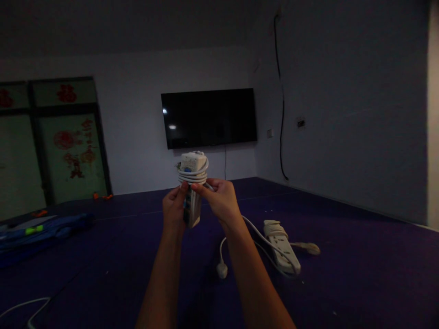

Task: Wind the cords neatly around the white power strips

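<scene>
A white power strip (195, 214) is held up in front of me, tilted upright. Several turns of its white cord (192, 177) are wound around its upper part. My left hand (174, 205) grips the strip from the left, thumb just under the turns. My right hand (221, 198) is closed at the right side, thumb and fingers pinching the cord by the windings. From there a loose length of cord hangs down to the right, and a white plug (222, 269) lies on the purple surface. A second power strip (283, 251), cord wrapped around its far end, lies to the right.
The purple surface (137, 256) spreads wide around me. Blue folded cloth (51, 230) lies at the left, with small orange items (103, 196) farther back. Another white cable (29, 302) is at the lower left. A television (210, 119) hangs on the far wall.
</scene>
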Motion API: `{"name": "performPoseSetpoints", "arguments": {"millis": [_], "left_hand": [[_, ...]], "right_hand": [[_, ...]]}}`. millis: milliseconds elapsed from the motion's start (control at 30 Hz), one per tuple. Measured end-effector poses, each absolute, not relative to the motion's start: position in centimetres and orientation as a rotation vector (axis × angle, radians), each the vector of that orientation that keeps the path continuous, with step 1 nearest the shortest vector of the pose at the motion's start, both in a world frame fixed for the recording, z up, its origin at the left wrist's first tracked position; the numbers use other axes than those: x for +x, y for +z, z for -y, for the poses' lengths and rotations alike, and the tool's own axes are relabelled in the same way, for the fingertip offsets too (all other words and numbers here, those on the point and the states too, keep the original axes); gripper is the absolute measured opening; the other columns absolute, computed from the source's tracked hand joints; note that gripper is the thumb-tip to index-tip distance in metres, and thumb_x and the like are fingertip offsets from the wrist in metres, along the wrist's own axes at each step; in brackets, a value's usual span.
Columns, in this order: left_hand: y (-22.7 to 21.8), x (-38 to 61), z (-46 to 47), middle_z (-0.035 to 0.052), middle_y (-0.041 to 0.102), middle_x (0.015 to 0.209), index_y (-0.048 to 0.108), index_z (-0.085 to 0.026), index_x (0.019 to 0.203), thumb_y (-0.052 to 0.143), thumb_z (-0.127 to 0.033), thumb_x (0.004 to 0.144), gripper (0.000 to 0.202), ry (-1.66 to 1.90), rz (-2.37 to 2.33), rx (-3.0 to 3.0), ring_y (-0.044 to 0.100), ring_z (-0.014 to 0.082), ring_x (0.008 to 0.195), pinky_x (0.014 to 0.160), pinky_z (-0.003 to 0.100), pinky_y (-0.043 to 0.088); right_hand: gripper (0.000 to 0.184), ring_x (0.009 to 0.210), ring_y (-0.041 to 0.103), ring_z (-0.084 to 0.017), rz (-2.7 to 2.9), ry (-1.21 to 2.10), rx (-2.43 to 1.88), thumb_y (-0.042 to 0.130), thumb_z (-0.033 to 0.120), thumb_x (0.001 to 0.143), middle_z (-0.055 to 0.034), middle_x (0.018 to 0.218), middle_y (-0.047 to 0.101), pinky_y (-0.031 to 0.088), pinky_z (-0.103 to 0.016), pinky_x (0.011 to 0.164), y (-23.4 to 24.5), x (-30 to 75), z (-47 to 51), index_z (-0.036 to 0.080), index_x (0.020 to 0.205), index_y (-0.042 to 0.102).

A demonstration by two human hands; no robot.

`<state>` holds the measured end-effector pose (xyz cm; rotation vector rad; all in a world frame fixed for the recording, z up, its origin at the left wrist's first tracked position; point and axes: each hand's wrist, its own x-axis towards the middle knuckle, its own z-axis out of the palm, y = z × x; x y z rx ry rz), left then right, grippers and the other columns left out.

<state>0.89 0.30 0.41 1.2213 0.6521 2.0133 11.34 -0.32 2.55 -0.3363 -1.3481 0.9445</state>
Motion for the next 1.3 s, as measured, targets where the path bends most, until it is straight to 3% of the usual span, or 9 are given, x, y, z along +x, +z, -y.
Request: {"name": "performPoseSetpoints", "arguments": {"millis": [300, 533, 733, 900, 1033, 1167, 1300], "left_hand": [[0.5, 0.8, -0.2, 0.0077, 0.069, 0.110, 0.065, -0.021, 0.108, 0.066, -0.055, 0.072, 0.049, 2.211, -0.667, 1.500, 0.063, 0.0222, 0.103, 0.085, 0.031, 0.048], [0.6, 0.6, -0.2, 0.0088, 0.066, 0.117, 0.067, -0.022, 0.108, 0.053, -0.057, 0.082, 0.046, 2.203, -0.794, 1.779, 0.053, 0.0255, 0.120, 0.103, 0.038, 0.037], [0.4, 0.9, -0.4, 0.0084, 0.069, 0.103, 0.069, -0.018, 0.098, 0.055, -0.058, 0.080, 0.046, 2.282, -0.808, 1.661, 0.060, 0.0249, 0.106, 0.093, 0.035, 0.044], [0.4, 1.0, -0.4, 0.0046, 0.070, 0.080, 0.072, -0.014, 0.081, 0.067, -0.058, 0.068, 0.046, 2.346, -0.795, 1.406, 0.063, 0.0193, 0.079, 0.071, 0.027, 0.048], [0.5, 0.9, -0.2, 0.0014, 0.065, 0.064, 0.071, -0.013, 0.072, 0.076, -0.056, 0.056, 0.046, 2.279, -0.772, 1.185, 0.056, 0.0122, 0.057, 0.056, 0.023, 0.043], [0.7, 0.8, 0.1, 0.0002, 0.060, 0.057, 0.070, -0.013, 0.070, 0.075, -0.059, 0.055, 0.049, 2.272, -0.757, 1.095, 0.050, 0.0095, 0.047, 0.048, 0.022, 0.039], [0.8, 0.6, 0.0, -0.0003, 0.059, 0.057, 0.068, -0.012, 0.070, 0.074, -0.058, 0.057, 0.048, 2.398, -0.806, 1.080, 0.048, 0.0092, 0.047, 0.047, 0.022, 0.038]], "right_hand": [[0.034, 0.082, 0.066, -0.020, 1.317, 1.004, -0.256, 0.084, 0.035, 0.049, -0.0032, 0.076, 0.071, 0.052, -0.031, 0.076, 2.7, 11.7, 0.5, 0.017, 0.077, 0.073], [0.038, 0.067, 0.062, -0.017, 1.301, 1.050, -0.384, 0.084, 0.035, 0.047, 0.0023, 0.054, 0.059, 0.051, -0.027, 0.061, 3.0, 12.0, 0.7, 0.015, 0.077, 0.072], [0.038, 0.076, 0.063, -0.017, 1.343, 1.038, -0.249, 0.084, 0.037, 0.049, -0.0016, 0.069, 0.067, 0.049, -0.027, 0.071, 2.5, 11.4, 0.0, 0.016, 0.078, 0.071], [0.039, 0.057, 0.053, -0.011, 1.446, 0.896, -0.480, 0.079, 0.047, 0.053, -0.0015, 0.062, 0.062, 0.038, -0.022, 0.051, 2.0, 12.2, -1.0, 0.014, 0.069, 0.067], [0.038, 0.046, 0.041, -0.007, 1.511, 0.848, -0.548, 0.074, 0.050, 0.059, 0.0024, 0.052, 0.053, 0.029, -0.021, 0.044, 1.9, 13.1, -1.2, 0.014, 0.065, 0.063], [0.030, 0.046, 0.043, -0.008, 1.559, 0.695, -0.501, 0.060, 0.043, 0.076, 0.0024, 0.052, 0.051, 0.031, -0.021, 0.045, 1.8, 12.6, -1.0, 0.014, 0.070, 0.063], [0.022, 0.051, 0.045, -0.009, 1.705, 0.475, -0.447, 0.049, 0.028, 0.083, 0.0024, 0.055, 0.049, 0.032, -0.021, 0.050, 1.8, 11.4, -0.7, 0.015, 0.070, 0.061]]}}
